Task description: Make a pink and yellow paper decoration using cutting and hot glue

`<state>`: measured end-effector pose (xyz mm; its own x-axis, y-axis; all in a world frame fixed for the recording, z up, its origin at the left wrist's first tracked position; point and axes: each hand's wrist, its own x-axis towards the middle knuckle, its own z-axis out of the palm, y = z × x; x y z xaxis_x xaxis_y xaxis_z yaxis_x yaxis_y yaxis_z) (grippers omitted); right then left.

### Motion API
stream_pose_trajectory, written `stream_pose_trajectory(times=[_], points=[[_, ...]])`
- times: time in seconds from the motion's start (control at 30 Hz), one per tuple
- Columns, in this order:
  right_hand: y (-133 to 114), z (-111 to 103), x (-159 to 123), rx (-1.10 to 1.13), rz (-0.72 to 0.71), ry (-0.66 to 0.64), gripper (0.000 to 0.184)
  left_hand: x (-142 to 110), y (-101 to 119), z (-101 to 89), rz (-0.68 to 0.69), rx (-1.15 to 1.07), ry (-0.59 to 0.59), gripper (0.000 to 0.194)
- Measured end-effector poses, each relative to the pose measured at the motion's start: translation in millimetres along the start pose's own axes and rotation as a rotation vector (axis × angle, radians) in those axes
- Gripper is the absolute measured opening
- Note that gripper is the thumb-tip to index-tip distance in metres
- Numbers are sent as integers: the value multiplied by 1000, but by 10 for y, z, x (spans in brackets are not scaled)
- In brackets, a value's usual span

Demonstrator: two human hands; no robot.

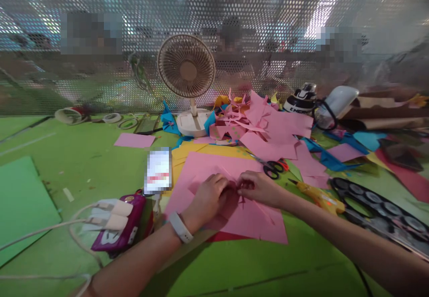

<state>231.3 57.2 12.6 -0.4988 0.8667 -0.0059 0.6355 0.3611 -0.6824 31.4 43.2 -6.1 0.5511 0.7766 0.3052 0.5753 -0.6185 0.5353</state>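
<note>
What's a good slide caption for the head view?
Left hand and right hand close together over pink paper on a green table, with phone, scissors and fan nearby.

Bench (234, 261): green top, strewn with pale scraps.
Left end: a green sheet (23, 207) lying flat; nearer the middle, a purple box (138, 207).
Middle: a large pink sheet (241, 221) overlapping yellow paper (184, 153), with red paper (228, 236) showing beneath its near edge.
Back: tape roll (112, 118), small pink sheet (134, 140), upright fan (187, 70), heap of pink paper (261, 118).
Right: yellow glue gun (320, 197), just beside a black tray (357, 205).
</note>
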Motion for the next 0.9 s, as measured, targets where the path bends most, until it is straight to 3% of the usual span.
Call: stream_pose_trajectory(times=[0.33, 0.57, 0.9], points=[[-2, 61, 45, 25, 61, -15, 10, -17, 26, -34, -24, -68, -12, 20], [9, 68, 65, 39, 99, -24, 6, -62, 22, -151, -8, 56, -72, 15], [-16, 68, 85, 27, 119, -18, 7, -17, -17, -88, 13, 140, -32, 12]])
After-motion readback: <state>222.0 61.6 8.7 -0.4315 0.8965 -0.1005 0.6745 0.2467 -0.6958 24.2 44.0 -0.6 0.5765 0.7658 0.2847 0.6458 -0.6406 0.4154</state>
